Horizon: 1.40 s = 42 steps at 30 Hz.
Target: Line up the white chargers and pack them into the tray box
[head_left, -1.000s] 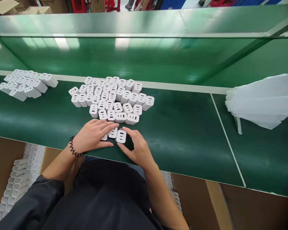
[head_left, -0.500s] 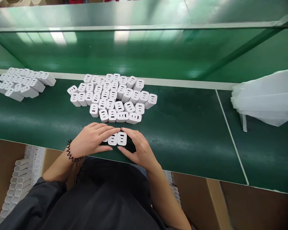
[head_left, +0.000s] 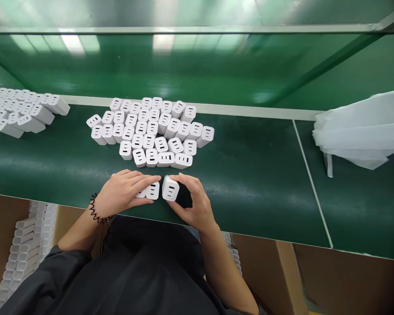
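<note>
My right hand (head_left: 192, 201) pinches one white USB charger (head_left: 170, 189) between thumb and fingertips, its slotted end tilted up toward me. Just left of it, my left hand (head_left: 123, 192) curves over a short row of similar white chargers (head_left: 153, 190), fingers along the far side and thumb along the near side. Two slotted ends show at the row's right; the palm covers most of the others. A narrow gap separates the right-hand charger from the row. Beyond both hands stands a large group of white chargers (head_left: 141, 127), slotted ends up, a few turned sideways.
Another cluster of chargers (head_left: 33, 122) stands at the far left of the green bench (head_left: 249, 183). Translucent white sheets (head_left: 361, 129) lie at the right. Below the front edge are cardboard boxes (head_left: 259, 267) and stacked white pieces (head_left: 22, 249). A green panel (head_left: 184, 65) rises behind.
My right hand has drawn one charger slightly right, away from the row, and tilted it. My left hand stays over the others. The view has shifted slightly.
</note>
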{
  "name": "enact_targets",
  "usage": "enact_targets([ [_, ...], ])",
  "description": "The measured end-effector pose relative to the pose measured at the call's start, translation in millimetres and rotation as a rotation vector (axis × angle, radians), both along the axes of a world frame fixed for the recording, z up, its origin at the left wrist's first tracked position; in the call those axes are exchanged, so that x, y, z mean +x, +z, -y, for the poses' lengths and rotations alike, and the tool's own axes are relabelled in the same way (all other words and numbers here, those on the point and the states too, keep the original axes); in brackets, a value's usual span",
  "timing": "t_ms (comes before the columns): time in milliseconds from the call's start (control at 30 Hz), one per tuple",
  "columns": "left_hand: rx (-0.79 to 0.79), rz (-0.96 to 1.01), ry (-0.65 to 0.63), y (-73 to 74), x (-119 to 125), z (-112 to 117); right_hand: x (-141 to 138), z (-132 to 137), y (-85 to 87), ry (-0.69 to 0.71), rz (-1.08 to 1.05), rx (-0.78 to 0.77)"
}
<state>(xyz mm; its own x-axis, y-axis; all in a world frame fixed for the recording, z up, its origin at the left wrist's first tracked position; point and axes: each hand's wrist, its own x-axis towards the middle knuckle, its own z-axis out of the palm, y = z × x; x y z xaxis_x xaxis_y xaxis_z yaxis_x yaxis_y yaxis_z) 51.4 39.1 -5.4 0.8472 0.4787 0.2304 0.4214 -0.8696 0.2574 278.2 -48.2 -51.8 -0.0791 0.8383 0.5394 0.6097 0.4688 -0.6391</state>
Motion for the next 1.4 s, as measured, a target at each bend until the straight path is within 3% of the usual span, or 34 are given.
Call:
enact_targets([
  [233,0.023,0.002,-0.023,0.6,1.5,-0.5,0.0,1.8,-0.7,-0.029,0.033,-0.050],
  [433,0.099,0.119,0.005,17.3,-10.6,2.7,-0.1,-0.4,-0.7,0.068,0.057,-0.196],
  [533,0.013,0.197,0.055,18.3,-27.7,2.8,-0.1,-0.7,-2.1,0.085,0.076,-0.206],
  [700,-0.232,0.276,0.159,-1.4,-51.4,1.8,1.7,0.6,-3.5,0.095,0.071,-0.214],
  [900,-0.490,0.349,0.146,-17.6,-56.5,-1.3,0.8,-5.6,14.3,0.196,0.025,-0.391],
  [1133,-0.632,0.429,0.095,-24.3,-55.2,-4.6,-13.8,-13.2,7.8,0.215,-0.013,-0.283],
  [1400,-0.708,0.422,0.114,-22.6,-57.7,-7.1,-11.6,-10.4,3.6,0.194,-0.053,-0.293],
])
